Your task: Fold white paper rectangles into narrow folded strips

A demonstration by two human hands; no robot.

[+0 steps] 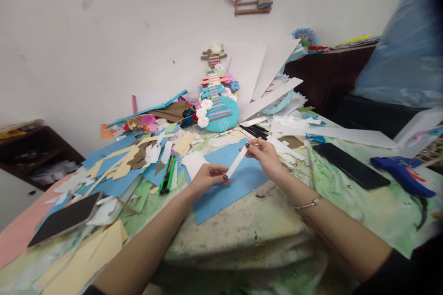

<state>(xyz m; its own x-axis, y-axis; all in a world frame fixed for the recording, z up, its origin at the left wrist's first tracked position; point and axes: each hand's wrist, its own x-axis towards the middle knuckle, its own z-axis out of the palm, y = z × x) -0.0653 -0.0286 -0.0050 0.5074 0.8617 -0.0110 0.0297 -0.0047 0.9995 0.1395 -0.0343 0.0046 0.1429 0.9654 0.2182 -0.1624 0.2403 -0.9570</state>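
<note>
Holding a narrow strip of plain white paper (237,163) slantwise between two bare hands, above a counter covered by a paint-stained green-and-cream cloth (238,235). Pinched near its lower end by thumb and fingers of the left hand (207,176), and at its upper end by those of the right hand (265,154). Behind and beneath, a flat sheet of blue paper (214,200); whether touched by the strip, hard to tell. Judging by the grip, at the stage of steadying or shaping the strip; calling next for light, even pressure, to keep thin paper from creasing.

Cut off at the lower edge, both arms; partly hidden, the curled fingertips. To the left, a green-and-black cutter-like tool (168,175), among torn cream, brown and white paper scraps (121,166). To the right, a flat black phone (351,165) and a blue plastic gun-shaped tool (401,175), slightly blurred. Beyond, a cluster of slim black pens (256,131). Farther back, a turquoise guitar-like model (224,117), crowded by white blossoms (204,113), hard to separate piece from piece. Farthest, on the pale wall (104,32), a wooden ladder-like rack (252,10), sliced off by the top edge.
</note>
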